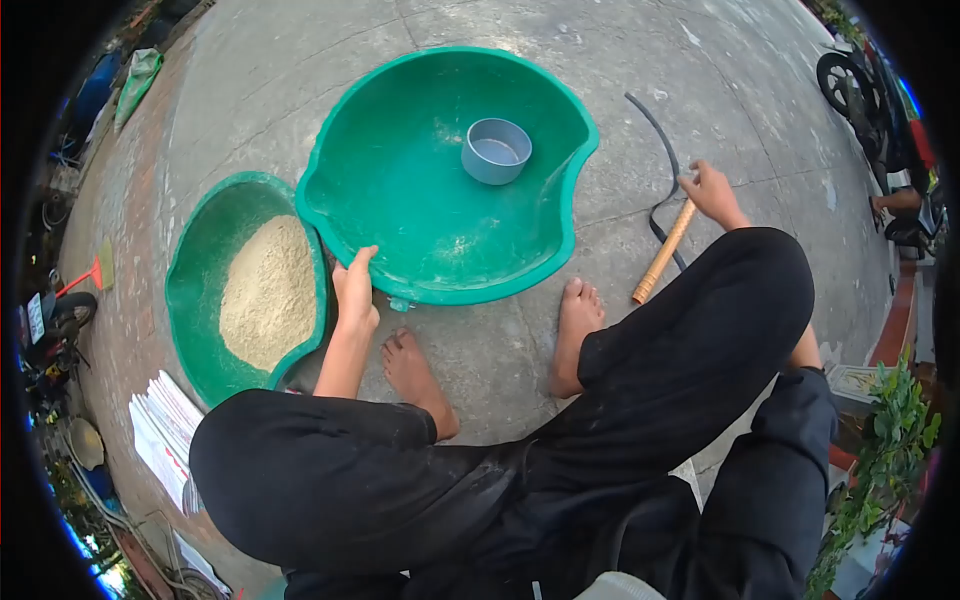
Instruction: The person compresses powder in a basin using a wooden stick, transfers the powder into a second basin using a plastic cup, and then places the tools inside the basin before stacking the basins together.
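Observation:
My left hand (355,292) grips the near-left rim of a large green plastic basin (400,180), thumb over the edge and the other fingers partly hidden. Inside that basin stands a round grey container (497,152), with traces of pale powder on the basin floor around it. To the right, my right hand (712,195) is closed around the upper end of a tan bamboo-like stick (663,255), which slants down towards my right foot. A dark strap (660,140) lies curved on the ground beside the stick, partly behind it.
A second green basin (195,290) at left holds a heap of pale powder (265,295). Stacked white sheets or sacks (165,435) lie near my left knee. A red-handled broom (85,275) is farther left. At far right are a motorbike (865,105) and another person's hand (895,203).

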Available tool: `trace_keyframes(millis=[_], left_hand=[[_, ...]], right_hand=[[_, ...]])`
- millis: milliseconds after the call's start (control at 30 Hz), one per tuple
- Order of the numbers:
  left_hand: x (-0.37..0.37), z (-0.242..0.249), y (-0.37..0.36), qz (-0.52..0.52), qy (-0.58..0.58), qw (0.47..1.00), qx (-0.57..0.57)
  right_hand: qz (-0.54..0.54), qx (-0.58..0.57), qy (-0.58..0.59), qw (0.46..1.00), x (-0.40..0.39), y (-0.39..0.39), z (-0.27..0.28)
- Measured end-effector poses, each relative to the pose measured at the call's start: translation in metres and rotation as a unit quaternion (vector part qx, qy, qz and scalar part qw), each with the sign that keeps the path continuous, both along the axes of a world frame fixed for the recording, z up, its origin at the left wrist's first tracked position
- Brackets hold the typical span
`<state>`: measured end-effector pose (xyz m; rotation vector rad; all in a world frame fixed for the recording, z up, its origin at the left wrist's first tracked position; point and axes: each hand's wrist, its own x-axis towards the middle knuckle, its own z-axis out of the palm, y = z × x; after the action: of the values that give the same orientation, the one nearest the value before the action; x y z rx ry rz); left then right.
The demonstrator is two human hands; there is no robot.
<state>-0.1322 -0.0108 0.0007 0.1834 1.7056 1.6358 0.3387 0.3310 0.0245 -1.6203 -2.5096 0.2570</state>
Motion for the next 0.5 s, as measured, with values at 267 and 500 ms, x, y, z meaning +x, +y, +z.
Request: trace_keyframes(millis=[267,500], left_hand=[[-0.012,-0.026,-0.007,-0.038,-0.005,0.999,-0.017],[-0.002,-0.020,-0.002,0.011,0.000,1.000,-0.022]], right_hand=[[-0.144,0.057,-0.107,0.982,-0.140,-0.290,-0.129],[-0.282,-0.180,-0.009,0.942,0.044,-0.116,-0.167]])
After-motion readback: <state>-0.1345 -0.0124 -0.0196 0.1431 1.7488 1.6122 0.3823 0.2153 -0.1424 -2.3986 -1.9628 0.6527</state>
